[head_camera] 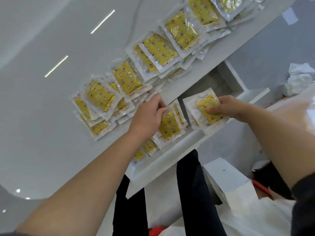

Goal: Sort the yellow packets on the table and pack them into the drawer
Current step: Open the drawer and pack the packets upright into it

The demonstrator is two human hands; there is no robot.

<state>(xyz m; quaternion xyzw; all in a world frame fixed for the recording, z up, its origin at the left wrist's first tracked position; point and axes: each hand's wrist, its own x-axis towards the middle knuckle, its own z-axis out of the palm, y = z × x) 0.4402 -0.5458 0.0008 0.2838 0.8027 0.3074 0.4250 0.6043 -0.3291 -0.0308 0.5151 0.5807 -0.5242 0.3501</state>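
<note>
Only just begun, it seems. A few yellow packets down in the open drawer, under the left hand. Right hand clamped on one packet above it. Many piles left on the desk.
</note>
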